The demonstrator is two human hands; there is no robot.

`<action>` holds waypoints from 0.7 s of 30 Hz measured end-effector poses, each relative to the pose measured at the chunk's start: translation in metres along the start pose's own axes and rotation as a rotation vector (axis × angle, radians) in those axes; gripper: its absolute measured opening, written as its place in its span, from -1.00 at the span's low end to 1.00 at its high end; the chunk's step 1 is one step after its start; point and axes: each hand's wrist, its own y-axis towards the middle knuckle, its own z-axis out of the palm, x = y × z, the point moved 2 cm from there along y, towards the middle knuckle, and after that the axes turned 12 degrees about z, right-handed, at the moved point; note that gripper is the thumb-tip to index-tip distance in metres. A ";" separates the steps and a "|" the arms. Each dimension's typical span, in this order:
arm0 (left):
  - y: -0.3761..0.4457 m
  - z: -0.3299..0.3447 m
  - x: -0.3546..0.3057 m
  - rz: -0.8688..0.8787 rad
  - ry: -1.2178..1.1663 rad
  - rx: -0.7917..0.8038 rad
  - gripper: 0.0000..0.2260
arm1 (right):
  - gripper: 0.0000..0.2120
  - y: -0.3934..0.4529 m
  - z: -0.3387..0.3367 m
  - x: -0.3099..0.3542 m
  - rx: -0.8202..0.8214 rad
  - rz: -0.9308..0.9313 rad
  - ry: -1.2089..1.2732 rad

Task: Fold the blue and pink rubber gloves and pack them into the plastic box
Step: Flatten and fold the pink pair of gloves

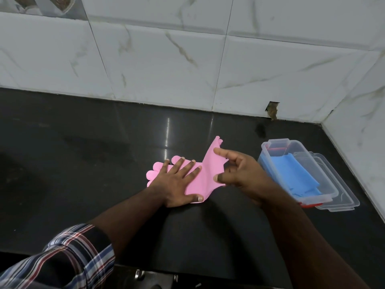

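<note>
Head: right hand (239, 174) pinches pink glove (205, 174) (lifted).

A domestic kitchen or utility corner. A polished black stone countertop (104, 155) meets 2 walls clad in large white marble-effect tiles (166, 65), which form a corner at right. A decorative tile (48, 5) with a printed motif sits at upper left. A chipped gap (272, 110) marks the tile base. Metal fittings (139, 275) show below the counter's front edge.
</note>
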 end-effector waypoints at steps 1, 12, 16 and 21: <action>0.000 0.000 0.000 0.002 0.001 0.004 -0.09 | -0.31 0.001 0.004 0.003 0.012 -0.010 0.011; -0.008 -0.009 -0.003 0.008 0.062 -0.039 -0.23 | -0.32 0.014 0.034 0.017 -0.024 0.009 0.066; -0.016 -0.007 -0.006 -0.114 0.104 -0.110 -0.29 | -0.32 0.018 0.041 0.020 -0.030 0.006 0.065; -0.019 0.001 -0.003 -0.117 0.045 -0.148 -0.36 | -0.29 0.026 0.062 0.026 -0.026 -0.012 -0.002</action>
